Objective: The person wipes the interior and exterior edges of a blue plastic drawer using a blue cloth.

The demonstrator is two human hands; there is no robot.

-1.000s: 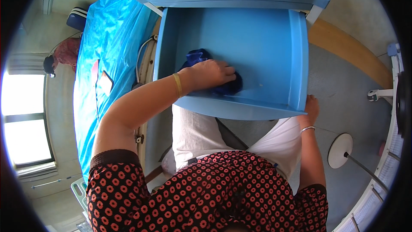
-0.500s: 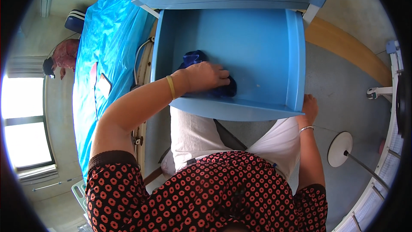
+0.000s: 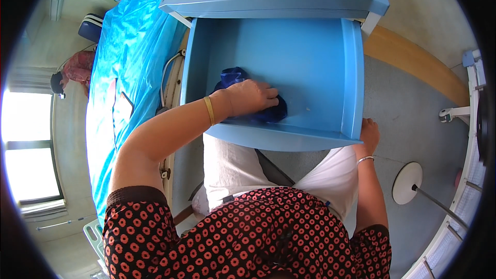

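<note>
Daylight comes in from the left through a tall two-pane window with a dark frame [image 3: 28, 170], its glass burnt out to featureless white. The glossy turquoise plastic sheet over the bed [image 3: 132, 36] throws back wrinkled streaks of glare. Inside the smooth light-blue plastic drawer [image 3: 305, 51], the left end lies in soft shadow and the right is brighter; the dark-blue soft bundle [image 3: 276, 112] loses detail in its darkest parts. The middle looks reasonably sharp, fisheye distortion bows the window's edges, and black vignetting swallows the corners.
</note>
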